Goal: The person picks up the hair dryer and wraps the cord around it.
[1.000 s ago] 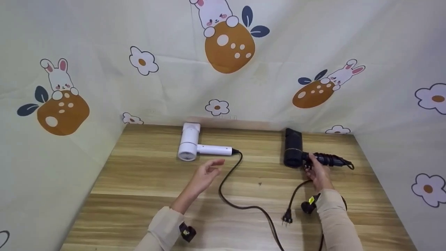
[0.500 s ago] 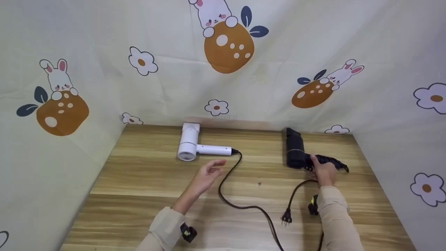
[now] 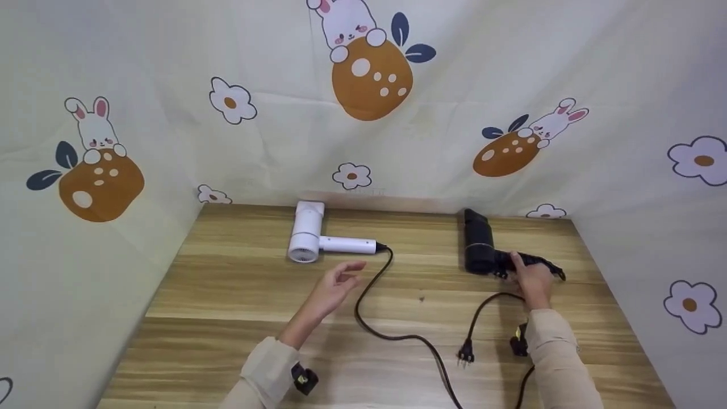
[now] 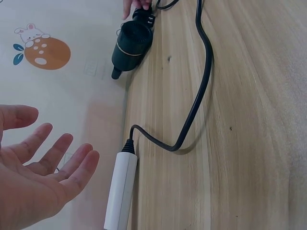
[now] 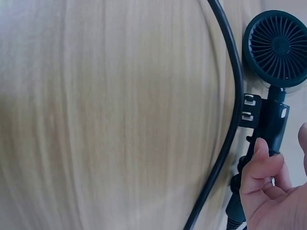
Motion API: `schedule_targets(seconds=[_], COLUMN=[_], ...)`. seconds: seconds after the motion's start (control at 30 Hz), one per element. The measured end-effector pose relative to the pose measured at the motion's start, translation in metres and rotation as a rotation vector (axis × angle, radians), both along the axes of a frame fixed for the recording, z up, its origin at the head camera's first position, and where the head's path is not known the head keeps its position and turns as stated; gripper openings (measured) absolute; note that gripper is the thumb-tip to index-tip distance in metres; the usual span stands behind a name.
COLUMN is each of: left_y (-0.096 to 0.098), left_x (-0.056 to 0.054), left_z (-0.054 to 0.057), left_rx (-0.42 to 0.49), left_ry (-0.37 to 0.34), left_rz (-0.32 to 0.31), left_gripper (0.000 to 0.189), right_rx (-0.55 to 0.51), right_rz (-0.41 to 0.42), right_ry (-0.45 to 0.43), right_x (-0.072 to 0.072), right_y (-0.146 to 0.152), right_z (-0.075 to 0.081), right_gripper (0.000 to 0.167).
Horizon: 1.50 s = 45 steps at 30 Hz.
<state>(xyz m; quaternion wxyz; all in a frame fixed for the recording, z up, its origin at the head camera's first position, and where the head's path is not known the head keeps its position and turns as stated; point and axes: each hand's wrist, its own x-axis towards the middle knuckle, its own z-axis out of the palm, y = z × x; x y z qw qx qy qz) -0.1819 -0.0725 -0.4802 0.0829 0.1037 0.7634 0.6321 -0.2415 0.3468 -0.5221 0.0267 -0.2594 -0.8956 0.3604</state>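
Observation:
Two hair dryers lie near the back edge of the wooden table. The white hair dryer [image 3: 306, 230] is left of centre, with a black cord [image 3: 392, 337] running from its handle. My left hand [image 3: 335, 289] hovers in front of it, fingers loosely bent and holding nothing; the left wrist view shows the palm and spread fingers beside the white handle [image 4: 121, 191]. At the right, my right hand [image 3: 534, 281] holds the handle of the black hair dryer [image 3: 479, 241], thumb across it. The right wrist view shows curled fingers [image 5: 264, 167] at this handle, below a plug [image 5: 250, 110] bundled against it.
A cord ends in a black three-pin plug [image 3: 466, 352] on the table, left of the right forearm. Pale fabric with rabbit and fruit prints [image 3: 372, 76] walls the table at the back and both sides. Small black cameras [image 3: 305, 378] sit on the wrists.
The black hair dryer's handle has swung slightly toward me, then stayed still. My right hand has shifted right along it. The left hand and white hair dryer stay in place.

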Motion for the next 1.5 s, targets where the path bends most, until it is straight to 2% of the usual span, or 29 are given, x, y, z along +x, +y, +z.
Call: schedule_targets(seconds=[0.2, 0.37, 0.57, 0.63, 0.77, 0.9, 1.0, 1.1, 1.23, 1.5], left_y=[-0.002, -0.005, -0.013, -0.018, -0.029, -0.044, -0.054, -0.062, -0.069, -0.072], left_x=[-0.003, -0.006, -0.013, -0.015, -0.023, -0.031, -0.037, -0.042, -0.051, -0.066], left_z=[-0.002, -0.002, -0.004, -0.006, -0.014, -0.021, -0.023, -0.026, -0.029, -0.035], left_rx=[-0.027, -0.03, -0.051, -0.06, -0.097, -0.189, -0.293, -0.4, -0.501, -0.579], left_ry=[-0.009, 0.006, 0.07, 0.085, 0.139, 0.222, 0.241, 0.226, 0.166, 0.062], left_rz=[0.01, 0.032, 0.096, 0.121, 0.198, 0.302, 0.367, 0.401, 0.388, 0.317], left_gripper=[0.038, 0.039, 0.039, 0.04, 0.043, 0.044, 0.052, 0.064, 0.079, 0.093], right_rx=[0.002, 0.041, 0.109, 0.17, 0.334, 0.403, 0.422, 0.446, 0.442, 0.395], right_rz=[0.008, 0.085, 0.274, 0.367, 0.526, 0.638, 0.71, 0.754, 0.778, 0.788], right_ry=[0.081, 0.152, 0.267, 0.325, 0.386, 0.406, 0.431, 0.428, 0.421, 0.407], right_x=[0.005, 0.009, 0.021, 0.028, 0.044, 0.06, 0.07, 0.079, 0.087, 0.096], right_y=[-0.011, -0.03, -0.061, -0.073, -0.099, -0.119, -0.13, -0.137, -0.145, -0.156], right_z=[0.008, 0.015, 0.019, 0.019, 0.017, 0.015, 0.015, 0.014, 0.014, 0.017], right_gripper=[0.06, 0.062, 0.05, 0.044, 0.039, 0.043, 0.045, 0.046, 0.046, 0.041])
